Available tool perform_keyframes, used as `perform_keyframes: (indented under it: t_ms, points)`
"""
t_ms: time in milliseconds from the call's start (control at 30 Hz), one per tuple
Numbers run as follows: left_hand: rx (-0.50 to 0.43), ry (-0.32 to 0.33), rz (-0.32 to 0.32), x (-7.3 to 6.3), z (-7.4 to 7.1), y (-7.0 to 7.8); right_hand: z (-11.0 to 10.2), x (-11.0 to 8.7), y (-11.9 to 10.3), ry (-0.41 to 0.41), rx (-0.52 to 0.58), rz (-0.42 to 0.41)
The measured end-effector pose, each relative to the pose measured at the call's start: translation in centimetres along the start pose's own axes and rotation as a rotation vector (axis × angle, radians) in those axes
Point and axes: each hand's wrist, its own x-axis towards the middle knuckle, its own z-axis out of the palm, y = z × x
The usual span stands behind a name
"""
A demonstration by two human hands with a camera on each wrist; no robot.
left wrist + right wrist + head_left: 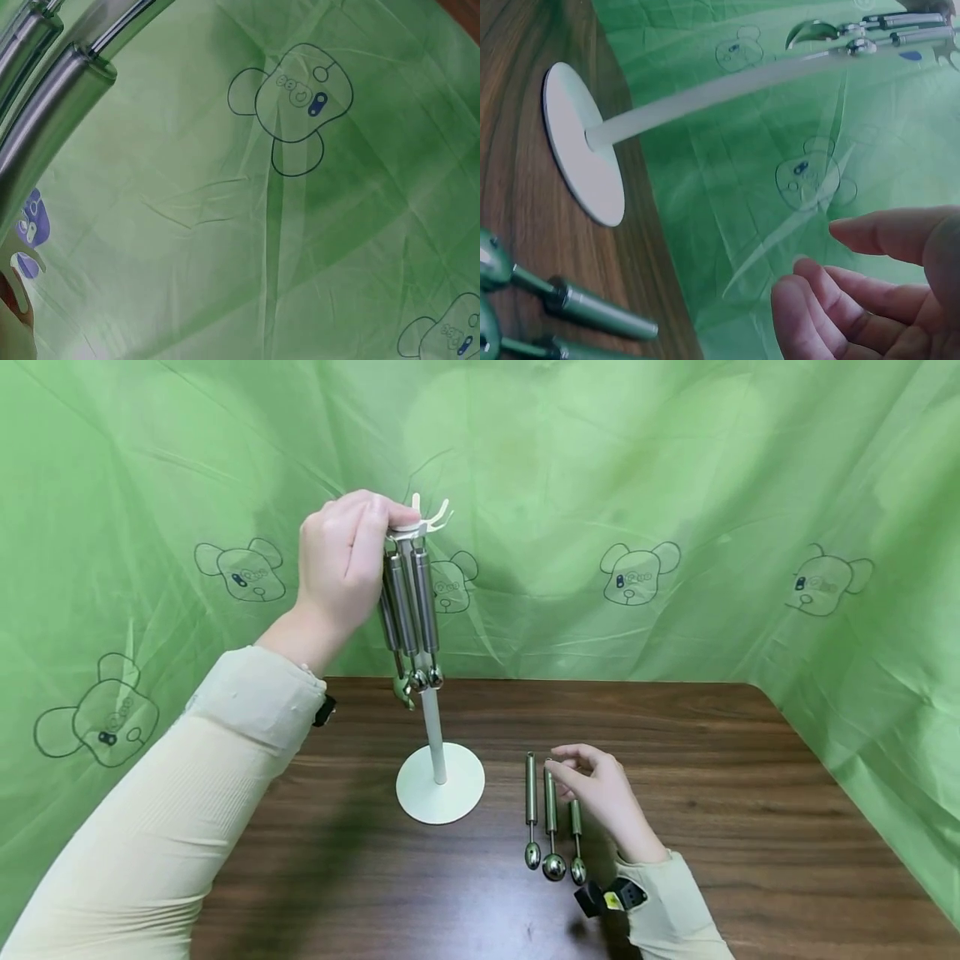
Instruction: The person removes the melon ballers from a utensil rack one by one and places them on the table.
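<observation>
A white utensil stand [465, 793] with a round base and curved hooks on top stands upright on the table. Several metal utensils [424, 602] with thick steel handles hang from it, their small heads down. At the top, my left hand [341, 547] grips the stand's white hook ring, fingers curled; most fingertips are hidden. Three small metal scoops lie side by side: a left one [531, 793], a round-headed middle one [553, 867] and a right one [576, 818]. Above the right-hand handles hovers my right hand [885, 292], its fingers loosely bent and holding nothing.
Behind and at both sides hangs a green cloth [540, 485] with bear-head drawings. The brown wooden table [712, 760] ends at the cloth. A black device [611, 897] is strapped to the right wrist.
</observation>
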Motion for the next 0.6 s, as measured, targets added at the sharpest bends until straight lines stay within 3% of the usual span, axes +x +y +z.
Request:
perform_keyframes:
  t_ms: [400,600]
  points:
    - [0.009,-0.034,0.043,-0.1,-0.6,-0.5,1.6,0.6,-2.8,-0.080,-0.034,-0.089]
    - [-0.014,-0.053,0.013,0.0,-0.8,-0.1,2.3,1.3,-4.2,-0.117,-0.044,-0.138]
